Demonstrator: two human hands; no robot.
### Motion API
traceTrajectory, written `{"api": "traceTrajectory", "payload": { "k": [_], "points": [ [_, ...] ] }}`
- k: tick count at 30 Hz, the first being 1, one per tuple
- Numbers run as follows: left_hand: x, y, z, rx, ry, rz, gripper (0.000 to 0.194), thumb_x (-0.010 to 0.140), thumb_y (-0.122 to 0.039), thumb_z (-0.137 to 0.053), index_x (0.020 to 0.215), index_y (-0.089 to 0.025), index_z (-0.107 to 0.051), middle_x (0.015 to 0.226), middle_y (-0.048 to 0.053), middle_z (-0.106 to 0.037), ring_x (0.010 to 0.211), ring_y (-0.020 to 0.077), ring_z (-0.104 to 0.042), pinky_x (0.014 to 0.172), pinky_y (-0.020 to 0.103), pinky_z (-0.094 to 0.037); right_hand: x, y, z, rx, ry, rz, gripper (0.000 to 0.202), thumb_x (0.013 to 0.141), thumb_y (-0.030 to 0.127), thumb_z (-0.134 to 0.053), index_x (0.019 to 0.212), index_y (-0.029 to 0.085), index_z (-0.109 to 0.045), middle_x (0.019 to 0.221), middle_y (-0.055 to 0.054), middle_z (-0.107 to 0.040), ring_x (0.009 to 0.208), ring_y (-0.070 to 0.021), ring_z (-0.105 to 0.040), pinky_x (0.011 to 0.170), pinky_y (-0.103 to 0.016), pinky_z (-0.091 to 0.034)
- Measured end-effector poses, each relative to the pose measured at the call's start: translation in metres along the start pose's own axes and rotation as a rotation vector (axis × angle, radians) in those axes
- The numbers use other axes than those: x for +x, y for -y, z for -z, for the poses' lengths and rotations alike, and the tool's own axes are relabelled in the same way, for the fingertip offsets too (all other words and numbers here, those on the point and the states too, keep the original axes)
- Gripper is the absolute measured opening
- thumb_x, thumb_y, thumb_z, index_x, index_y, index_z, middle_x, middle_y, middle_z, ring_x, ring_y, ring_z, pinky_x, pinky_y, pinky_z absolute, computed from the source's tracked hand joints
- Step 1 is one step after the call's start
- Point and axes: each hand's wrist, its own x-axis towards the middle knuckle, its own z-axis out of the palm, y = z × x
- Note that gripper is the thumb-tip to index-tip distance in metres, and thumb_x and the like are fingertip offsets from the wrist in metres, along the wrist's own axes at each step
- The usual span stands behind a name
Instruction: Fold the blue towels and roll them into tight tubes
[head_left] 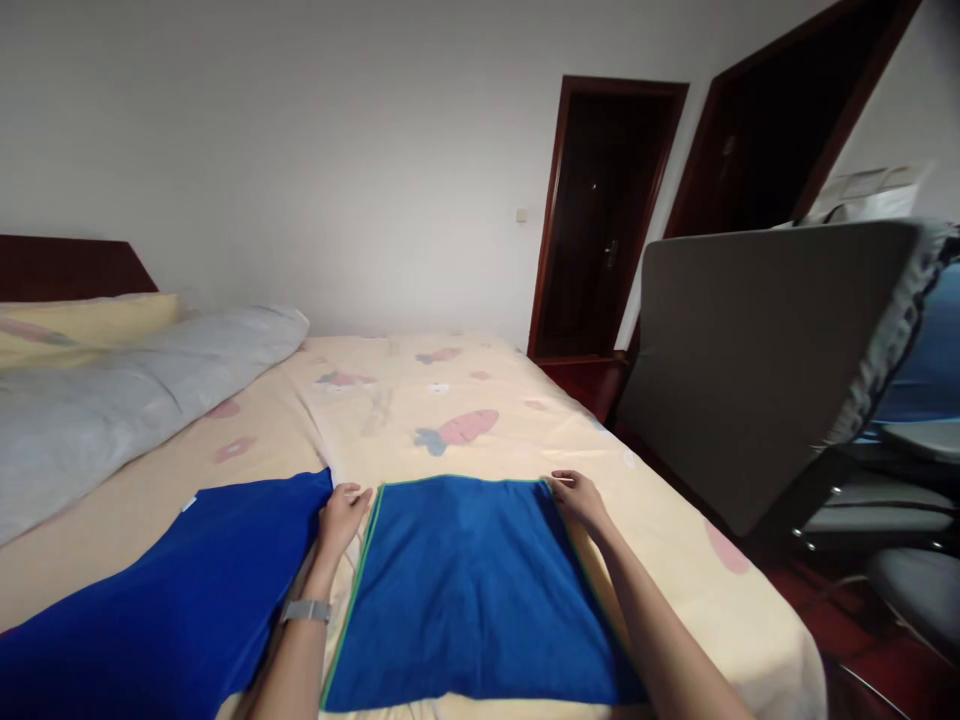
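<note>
A blue towel (pixel 472 590) with a green edge lies flat on the bed (pixel 420 400), between my arms. My left hand (pixel 343 517) pinches the towel's far left corner. My right hand (pixel 579 498) pinches its far right corner. A second, darker blue cloth (pixel 172 600) lies spread to the left, beside my left wrist, which wears a watch (pixel 306 610).
The bed has a pale yellow sheet with carrot prints. A grey duvet (pixel 97 400) and a yellow pillow (pixel 82 325) lie at the far left by the headboard. A grey panel (pixel 757 360) leans at the bed's right side, with chairs (pixel 900 520) behind it. Two dark doorways (pixel 600 220) stand beyond.
</note>
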Motion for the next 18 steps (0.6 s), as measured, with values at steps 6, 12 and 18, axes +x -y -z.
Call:
{"api": "traceTrajectory", "payload": {
  "k": [6, 12, 18],
  "points": [
    [-0.019, 0.007, 0.004, 0.251, 0.110, -0.065, 0.031, 0.075, -0.051, -0.070, 0.080, -0.021, -0.061, 0.070, 0.003, -0.072, 0.072, 0.0229, -0.071, 0.064, 0.027, -0.045, -0.009, -0.016, 0.017, -0.354, 0.101, -0.049, 0.027, 0.076, 0.040, -0.075, 0.086, 0.016, -0.074, 0.070, -0.007, -0.071, 0.076, -0.0262, -0.071, 0.072, -0.032, -0.052],
    [-0.033, -0.006, -0.003, 0.315, 0.072, -0.117, 0.006, 0.086, -0.027, -0.059, 0.091, -0.024, -0.058, 0.083, 0.000, -0.074, 0.083, 0.0177, -0.071, 0.069, 0.022, -0.046, -0.024, 0.000, 0.020, -0.453, 0.063, 0.101, 0.033, 0.094, 0.042, -0.054, 0.109, 0.018, -0.071, 0.098, -0.009, -0.074, 0.095, -0.0245, -0.070, 0.082, -0.028, -0.048],
    [-0.039, -0.012, -0.002, 0.326, 0.067, -0.165, 0.009, 0.091, -0.025, -0.047, 0.093, -0.023, -0.055, 0.092, 0.006, -0.075, 0.091, 0.0189, -0.071, 0.077, 0.024, -0.049, -0.028, 0.007, 0.013, -0.523, 0.037, 0.081, 0.037, 0.099, 0.042, -0.046, 0.117, 0.018, -0.067, 0.110, -0.012, -0.072, 0.107, -0.0271, -0.067, 0.087, -0.031, -0.048]
  ]
}}
